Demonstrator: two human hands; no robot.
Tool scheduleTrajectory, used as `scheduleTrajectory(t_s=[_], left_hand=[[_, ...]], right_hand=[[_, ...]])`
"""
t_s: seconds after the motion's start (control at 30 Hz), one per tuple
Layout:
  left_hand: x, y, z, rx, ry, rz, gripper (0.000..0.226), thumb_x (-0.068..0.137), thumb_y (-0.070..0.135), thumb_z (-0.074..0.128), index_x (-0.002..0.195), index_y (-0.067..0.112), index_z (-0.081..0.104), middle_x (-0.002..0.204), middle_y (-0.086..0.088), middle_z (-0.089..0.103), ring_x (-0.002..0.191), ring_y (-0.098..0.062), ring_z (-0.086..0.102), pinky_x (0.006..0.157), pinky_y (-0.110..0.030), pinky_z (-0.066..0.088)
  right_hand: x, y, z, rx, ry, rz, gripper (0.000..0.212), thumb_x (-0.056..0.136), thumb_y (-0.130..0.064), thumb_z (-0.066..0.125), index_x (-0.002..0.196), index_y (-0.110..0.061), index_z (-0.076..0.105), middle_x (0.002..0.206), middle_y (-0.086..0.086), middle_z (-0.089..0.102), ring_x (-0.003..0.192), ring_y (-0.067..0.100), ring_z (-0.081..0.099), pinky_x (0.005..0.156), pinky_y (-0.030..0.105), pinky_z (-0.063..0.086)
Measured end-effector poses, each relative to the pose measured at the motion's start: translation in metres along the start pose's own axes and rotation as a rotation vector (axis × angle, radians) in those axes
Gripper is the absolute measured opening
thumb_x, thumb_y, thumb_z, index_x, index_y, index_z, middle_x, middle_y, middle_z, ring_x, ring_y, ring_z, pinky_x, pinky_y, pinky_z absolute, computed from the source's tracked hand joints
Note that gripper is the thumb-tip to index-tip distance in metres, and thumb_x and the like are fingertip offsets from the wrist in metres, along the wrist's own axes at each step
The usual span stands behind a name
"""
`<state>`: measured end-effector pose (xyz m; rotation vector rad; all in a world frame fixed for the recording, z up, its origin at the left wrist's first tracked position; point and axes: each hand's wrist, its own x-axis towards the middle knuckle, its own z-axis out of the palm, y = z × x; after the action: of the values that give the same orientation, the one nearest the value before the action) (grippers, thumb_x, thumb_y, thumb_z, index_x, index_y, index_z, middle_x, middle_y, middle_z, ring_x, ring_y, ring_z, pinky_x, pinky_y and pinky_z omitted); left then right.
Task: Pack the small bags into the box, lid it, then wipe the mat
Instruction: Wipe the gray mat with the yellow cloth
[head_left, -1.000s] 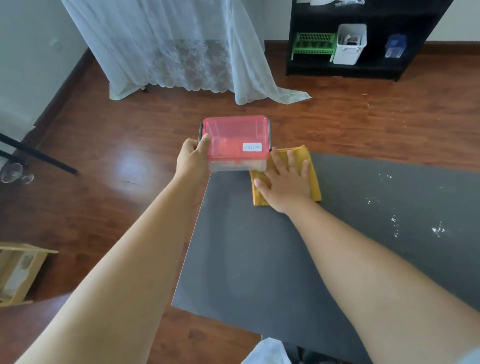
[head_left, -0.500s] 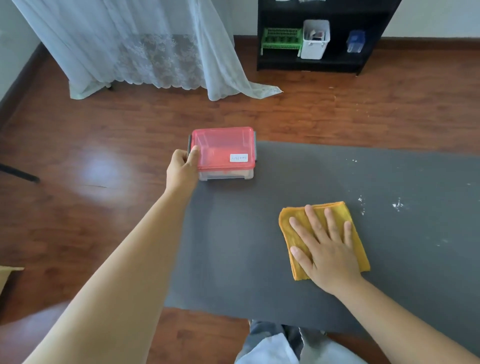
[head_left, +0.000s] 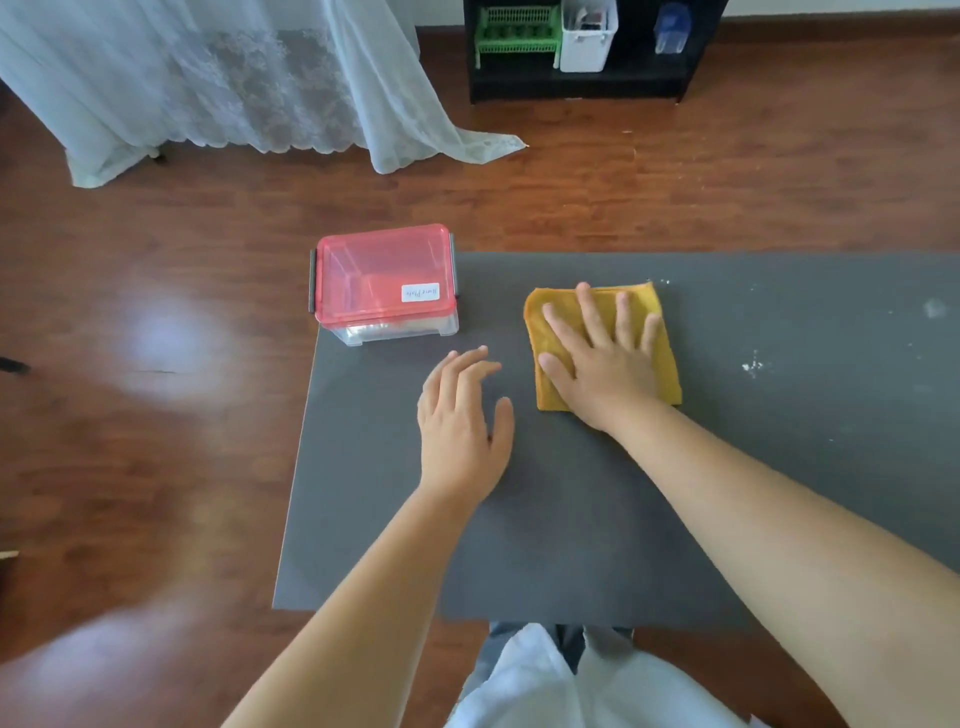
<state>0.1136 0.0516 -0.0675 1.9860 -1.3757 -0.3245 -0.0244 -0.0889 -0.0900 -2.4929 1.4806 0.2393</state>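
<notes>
Box (head_left: 387, 288), clear with pink lid (head_left: 382, 270) on, at far left corner of grey mat (head_left: 571, 519). Left hand (head_left: 462, 421) beside it, fingers loosely spread, holding nothing. Right hand (head_left: 605, 358), fingers splayed flat, pressing yellow cloth (head_left: 662, 364) onto mat. White specks (head_left: 753, 365) further right.

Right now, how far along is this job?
Done: the box sits on the mat's far left corner with its pink lid on. In hand: right hand lies flat on the yellow cloth; left hand holds nothing. Left: white specks on the right.
</notes>
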Motion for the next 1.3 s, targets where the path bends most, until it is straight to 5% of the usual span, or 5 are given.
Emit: scheduleTrajectory(t_s=[0.27, 0.63, 0.8, 1.1, 1.3], left_hand=[[0.009, 0.009, 0.011, 0.065, -0.089, -0.046, 0.032, 0.092, 0.018, 0.054, 0.124, 0.018, 0.053, 0.139, 0.006, 0.051, 0.139, -0.021, 0.032, 0.112, -0.038, 0.025], [0.008, 0.039, 0.066, 0.370, -0.349, -0.076, 0.059, 0.101, 0.044, 0.026, 0.154, 0.023, 0.013, 0.162, 0.012, 0.004, 0.148, -0.019, -0.005, 0.117, -0.041, -0.004], [0.005, 0.037, 0.071, 0.467, -0.346, -0.074, 0.060, 0.099, 0.046, 0.017, 0.155, 0.024, 0.009, 0.162, 0.013, 0.001, 0.148, -0.020, -0.005, 0.117, -0.043, -0.002], [0.004, 0.042, 0.066, 0.348, -0.289, -0.068, 0.060, 0.099, 0.045, 0.005, 0.154, 0.023, 0.018, 0.161, 0.011, 0.010, 0.149, -0.019, 0.001, 0.118, -0.039, -0.003], [0.003, 0.045, 0.066, 0.383, -0.291, -0.048, 0.060, 0.100, 0.045, 0.007, 0.153, 0.021, 0.022, 0.161, 0.012, 0.013, 0.149, -0.019, -0.001, 0.118, -0.039, -0.006]], right_hand=[[0.066, -0.039, -0.016, 0.083, 0.044, -0.040, 0.054, 0.098, -0.057, 0.012, 0.150, -0.050, 0.002, 0.163, -0.009, -0.012, 0.148, 0.035, -0.010, 0.113, 0.059, -0.013], [0.025, 0.157, -0.023, 0.105, 0.080, 0.379, 0.059, 0.089, -0.069, 0.004, 0.147, -0.055, 0.000, 0.163, -0.012, -0.009, 0.148, 0.032, -0.007, 0.115, 0.059, -0.004], [0.001, 0.158, -0.015, 0.164, 0.069, 0.472, 0.064, 0.087, -0.070, 0.002, 0.148, -0.052, 0.000, 0.163, -0.008, -0.013, 0.148, 0.035, -0.012, 0.113, 0.064, -0.008], [-0.113, 0.043, 0.027, 0.118, 0.072, 0.022, 0.060, 0.094, -0.064, 0.020, 0.150, -0.047, 0.013, 0.164, -0.005, 0.000, 0.148, 0.039, 0.003, 0.113, 0.064, -0.002], [-0.177, 0.113, 0.036, 0.019, 0.045, -0.209, 0.058, 0.093, -0.067, 0.022, 0.149, -0.052, 0.016, 0.163, -0.010, 0.008, 0.147, 0.036, 0.016, 0.112, 0.065, 0.012]])
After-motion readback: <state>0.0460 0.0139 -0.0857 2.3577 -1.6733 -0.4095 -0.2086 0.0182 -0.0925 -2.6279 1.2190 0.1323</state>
